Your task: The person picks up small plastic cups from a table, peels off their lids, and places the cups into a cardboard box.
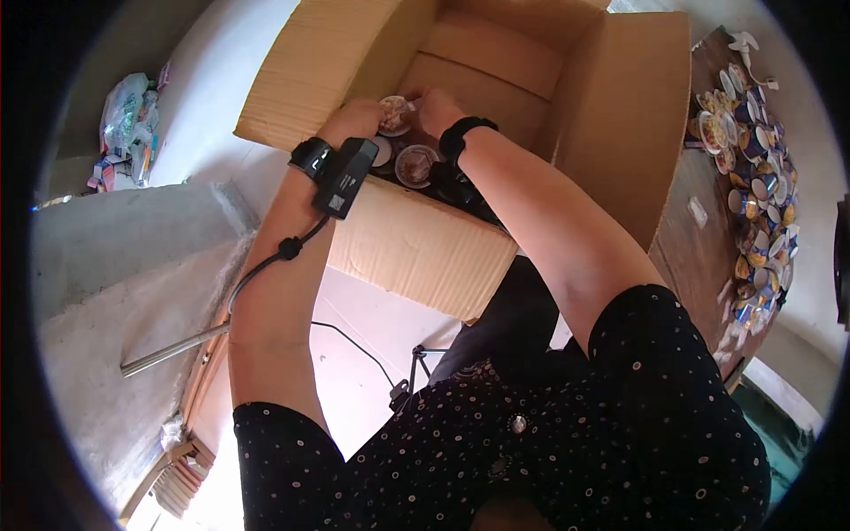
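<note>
Both hands reach into an open cardboard box [416, 248]. My left hand [355, 121] is at the left side of a round cup with a patterned lid [393, 116], its fingers bent and partly hidden. At the cup's right side is my right hand [436, 112], fingers curled near the rim; whether they grip it is unclear. Just below, a second round cup [415, 165] stands in the box, with a pale round lid [382, 151] to its left. Dark bands circle both wrists, and a black device [346, 178] sits on the left one.
On the right, a wooden table [695, 234] holds many blue and yellow cups [760, 188] and a small white fan [745, 44]. Plastic bags [130, 119] lie at the far left. A metal rod [174, 350] juts out at lower left, and a cable hangs from the left wrist.
</note>
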Action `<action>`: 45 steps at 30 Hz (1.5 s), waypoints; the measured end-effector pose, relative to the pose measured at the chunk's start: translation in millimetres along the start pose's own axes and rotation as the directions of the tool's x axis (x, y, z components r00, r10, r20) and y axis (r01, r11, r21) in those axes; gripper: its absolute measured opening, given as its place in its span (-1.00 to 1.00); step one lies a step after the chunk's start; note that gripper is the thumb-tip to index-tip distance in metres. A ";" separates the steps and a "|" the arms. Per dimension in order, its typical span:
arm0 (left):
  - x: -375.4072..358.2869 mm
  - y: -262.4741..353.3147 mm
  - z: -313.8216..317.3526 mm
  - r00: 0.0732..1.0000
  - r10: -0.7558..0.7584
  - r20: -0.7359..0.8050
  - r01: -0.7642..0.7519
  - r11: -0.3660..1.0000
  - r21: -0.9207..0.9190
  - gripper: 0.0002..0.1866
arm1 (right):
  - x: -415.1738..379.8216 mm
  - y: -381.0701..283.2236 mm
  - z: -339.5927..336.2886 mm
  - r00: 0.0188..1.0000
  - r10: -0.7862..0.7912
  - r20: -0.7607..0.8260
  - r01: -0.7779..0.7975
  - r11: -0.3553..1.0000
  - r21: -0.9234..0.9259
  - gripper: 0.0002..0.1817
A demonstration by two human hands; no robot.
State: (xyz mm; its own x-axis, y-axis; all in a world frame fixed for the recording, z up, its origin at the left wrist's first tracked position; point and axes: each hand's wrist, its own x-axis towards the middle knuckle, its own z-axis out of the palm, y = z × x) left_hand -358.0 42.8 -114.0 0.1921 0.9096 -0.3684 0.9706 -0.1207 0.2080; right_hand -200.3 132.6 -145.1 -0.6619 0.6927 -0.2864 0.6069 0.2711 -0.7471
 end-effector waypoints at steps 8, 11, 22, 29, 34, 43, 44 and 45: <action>-0.2 -0.2 4.8 0.996 0.066 -0.061 -0.076 0.982 -0.171 -0.73 | -12.9 -17.6 -9.1 0.999 0.014 0.046 -0.009 0.993 -0.118 -0.59; -5.9 23.8 -19.3 0.993 -0.118 0.025 0.119 0.931 -0.344 -0.70 | -9.2 -9.6 1.8 0.999 0.007 -0.035 -0.009 0.998 -0.061 -0.78; 2.3 -2.7 -9.1 0.998 0.053 0.037 -0.054 0.998 0.028 -0.75 | -7.0 -8.6 6.4 0.997 -0.017 -0.076 0.010 0.996 -0.087 -0.81; -5.5 10.7 -20.2 0.994 0.074 0.083 -0.084 0.988 0.128 -0.84 | 20.1 -3.5 21.8 0.951 -0.136 0.279 0.294 0.681 -0.671 -0.76; -12.9 3.5 -5.7 0.995 -0.078 0.068 0.083 0.993 -0.079 -0.79 | -10.6 -11.7 -0.3 0.987 -0.088 0.134 0.113 0.974 -0.197 -0.74; -34.4 29.1 -33.8 0.861 -0.489 0.142 0.346 0.358 -0.867 -0.78 | -3.1 -36.1 -4.9 0.991 -0.131 0.026 0.134 0.954 -0.267 -0.79; -34.9 31.8 -36.9 0.873 -0.487 0.030 0.232 0.359 -0.904 -0.76 | -10.2 -46.6 -21.0 0.991 -0.136 0.014 0.135 0.953 -0.273 -0.79; -36.2 37.3 -45.0 0.877 -0.481 0.017 0.221 0.370 -0.902 -0.76 | -24.4 -65.6 -46.4 0.993 -0.070 0.099 0.096 0.951 -0.295 -0.79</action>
State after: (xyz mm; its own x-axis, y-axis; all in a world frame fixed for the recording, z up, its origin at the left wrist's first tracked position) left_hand -335.3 23.2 -52.1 -0.2954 0.8486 -0.4388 0.2709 0.5149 0.8133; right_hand -203.6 128.9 -61.3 -0.7429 0.6026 -0.2916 0.6431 0.5216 -0.5607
